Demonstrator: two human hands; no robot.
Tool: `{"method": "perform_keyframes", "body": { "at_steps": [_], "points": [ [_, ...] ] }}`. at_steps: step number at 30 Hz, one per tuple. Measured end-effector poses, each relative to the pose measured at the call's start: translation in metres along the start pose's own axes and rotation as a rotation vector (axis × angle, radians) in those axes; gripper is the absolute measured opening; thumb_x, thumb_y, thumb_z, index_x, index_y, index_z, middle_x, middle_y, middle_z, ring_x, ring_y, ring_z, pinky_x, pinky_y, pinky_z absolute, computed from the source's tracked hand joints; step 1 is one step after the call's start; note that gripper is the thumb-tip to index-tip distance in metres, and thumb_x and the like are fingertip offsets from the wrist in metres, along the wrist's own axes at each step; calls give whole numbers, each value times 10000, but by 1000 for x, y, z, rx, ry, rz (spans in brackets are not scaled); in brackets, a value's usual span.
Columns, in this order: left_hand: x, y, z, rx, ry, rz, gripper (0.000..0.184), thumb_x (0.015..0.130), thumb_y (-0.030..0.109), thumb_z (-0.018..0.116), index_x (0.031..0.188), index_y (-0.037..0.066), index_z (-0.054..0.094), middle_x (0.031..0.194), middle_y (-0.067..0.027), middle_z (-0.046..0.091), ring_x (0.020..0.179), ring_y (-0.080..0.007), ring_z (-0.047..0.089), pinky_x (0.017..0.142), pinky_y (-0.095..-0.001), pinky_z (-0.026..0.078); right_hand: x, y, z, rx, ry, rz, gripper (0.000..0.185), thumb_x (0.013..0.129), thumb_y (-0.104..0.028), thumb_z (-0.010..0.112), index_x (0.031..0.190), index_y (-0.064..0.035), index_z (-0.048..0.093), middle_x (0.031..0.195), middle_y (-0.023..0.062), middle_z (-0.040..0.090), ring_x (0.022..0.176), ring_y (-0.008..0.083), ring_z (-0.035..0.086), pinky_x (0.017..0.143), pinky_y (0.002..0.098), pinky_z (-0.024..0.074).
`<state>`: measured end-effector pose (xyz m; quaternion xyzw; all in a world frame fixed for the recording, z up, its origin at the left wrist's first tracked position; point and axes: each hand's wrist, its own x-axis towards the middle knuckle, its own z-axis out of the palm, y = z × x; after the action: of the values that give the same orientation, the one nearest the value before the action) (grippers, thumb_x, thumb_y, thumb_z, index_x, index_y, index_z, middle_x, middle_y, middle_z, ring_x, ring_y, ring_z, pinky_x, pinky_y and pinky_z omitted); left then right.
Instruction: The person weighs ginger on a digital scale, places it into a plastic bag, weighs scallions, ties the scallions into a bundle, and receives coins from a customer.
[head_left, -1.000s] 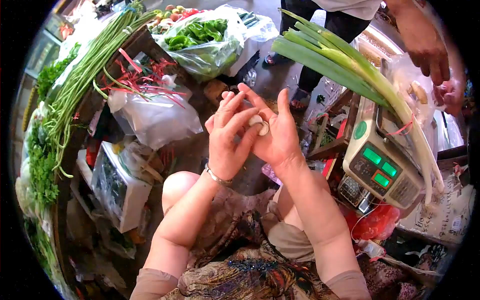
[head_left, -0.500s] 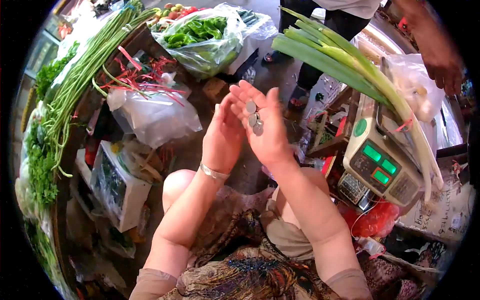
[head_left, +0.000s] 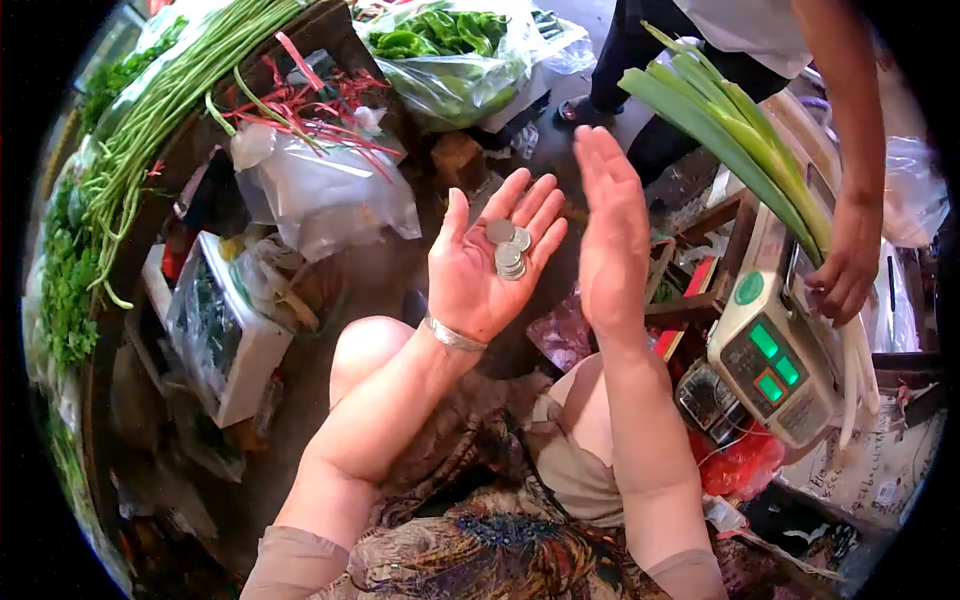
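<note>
Several silver coins point(head_left: 510, 258) lie on the upturned palm of my left hand point(head_left: 480, 270), some stacked and some loose. The fingers of that hand are stretched out, and a silver bracelet point(head_left: 452, 335) circles its wrist. To its right, apart from the coins, my right hand point(head_left: 612, 235) stands on edge with straight fingers, holding nothing. At the right, another person's hand point(head_left: 845, 280) touches the leeks point(head_left: 745, 140) lying on the digital scale point(head_left: 775, 370), whose display glows green.
Green long beans point(head_left: 165, 140) and leafy herbs line the left side. A plastic bag of green peppers point(head_left: 450, 50) stands at the back. Clear bags point(head_left: 320, 195) with red ties hang at left, above a white box point(head_left: 255, 350). The other person stands at the back right.
The coins have passed from my right palm into my left. My hands have moved apart, the right one turning on edge. The other person's hand has come down to the leeks.
</note>
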<state>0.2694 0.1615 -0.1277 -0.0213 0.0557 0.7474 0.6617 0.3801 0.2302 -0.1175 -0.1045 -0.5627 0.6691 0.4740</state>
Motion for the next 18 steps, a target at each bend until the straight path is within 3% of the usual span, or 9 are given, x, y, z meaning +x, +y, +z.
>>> {"method": "perform_keyframes", "body": {
  "at_steps": [3, 4, 5, 7, 10, 11, 13, 14, 18],
  "points": [
    [-2, 3, 4, 38, -33, 8, 685, 963, 552, 381, 1395, 20, 380, 1410, -186, 423, 1307, -318, 400, 1109, -461, 306, -3, -8, 1, -642, -117, -83, 893, 830, -346, 709, 1487, -22, 198, 1528, 148, 243, 1405, 254, 258, 1146, 382, 178],
    [-2, 2, 6, 45, -47, 12, 702, 960, 571, 360, 1384, 13, 394, 1413, -202, 414, 1310, -330, 396, 1117, -470, 289, -3, -3, -2, -726, -129, -99, 1013, 665, -250, 843, 1459, -26, 256, 1446, 199, 350, 1328, 295, 368, 1071, 403, 327],
    [-3, 2, 7, 44, -47, 12, 702, 960, 571, 360, 1384, 13, 394, 1413, -202, 414, 1310, -330, 396, 1117, -470, 289, -4, -3, -1, -726, -129, -98, 1013, 665, -250, 843, 1459, -26, 256, 1446, 199, 350, 1328, 295, 368, 1071, 403, 327],
    [-4, 2, 9, 53, -66, 1, 706, 964, 573, 337, 1372, 2, 409, 1412, -223, 407, 1308, -339, 397, 1118, -472, 286, -5, -1, 4, -516, -108, 158, 1006, 685, -187, 834, 1476, -51, 229, 1470, 199, 308, 1244, 285, 445, 992, 374, 416],
    [-7, 0, 12, 69, -47, -25, 701, 971, 563, 326, 1365, -9, 416, 1409, -237, 403, 1309, -347, 395, 1118, -471, 285, -4, 8, -5, -454, -61, 171, 983, 721, -158, 817, 1489, -82, 207, 1485, 229, 273, 1169, 282, 490, 907, 342, 472],
    [-7, 0, 11, 69, -46, -30, 701, 971, 563, 326, 1365, -9, 416, 1409, -237, 403, 1309, -347, 395, 1118, -471, 285, -4, 8, -7, -455, -55, 171, 983, 721, -158, 817, 1489, -82, 207, 1485, 229, 273, 1169, 282, 490, 907, 342, 472],
    [-5, 2, 7, -9, -73, -51, 724, 971, 540, 340, 1432, -17, 306, 1480, -244, 298, 1361, -380, 315, 1145, -488, 240, -1, 4, -8, -74, 71, 386, 859, 841, -170, 722, 1506, -99, 184, 1520, 182, 228, 1329, 249, 352, 1073, 377, 322],
    [-5, 2, 7, -9, -73, -60, 724, 971, 540, 340, 1432, -17, 306, 1480, -244, 298, 1361, -380, 315, 1145, -488, 240, -1, 18, -21, -29, 96, 288, 852, 833, -183, 735, 1489, -79, 202, 1496, 278, 220, 1340, 359, 334, 1071, 398, 329],
    [-3, 5, 2, 89, -82, -83, 661, 985, 504, 346, 1394, -15, 370, 1443, -241, 363, 1341, -376, 357, 1115, -488, 300, 5, -5, -17, -114, 206, 193, 779, 867, -251, 697, 1473, -61, 245, 1500, 276, 226, 1399, 365, 228, 1125, 430, 219]
  ]
}}
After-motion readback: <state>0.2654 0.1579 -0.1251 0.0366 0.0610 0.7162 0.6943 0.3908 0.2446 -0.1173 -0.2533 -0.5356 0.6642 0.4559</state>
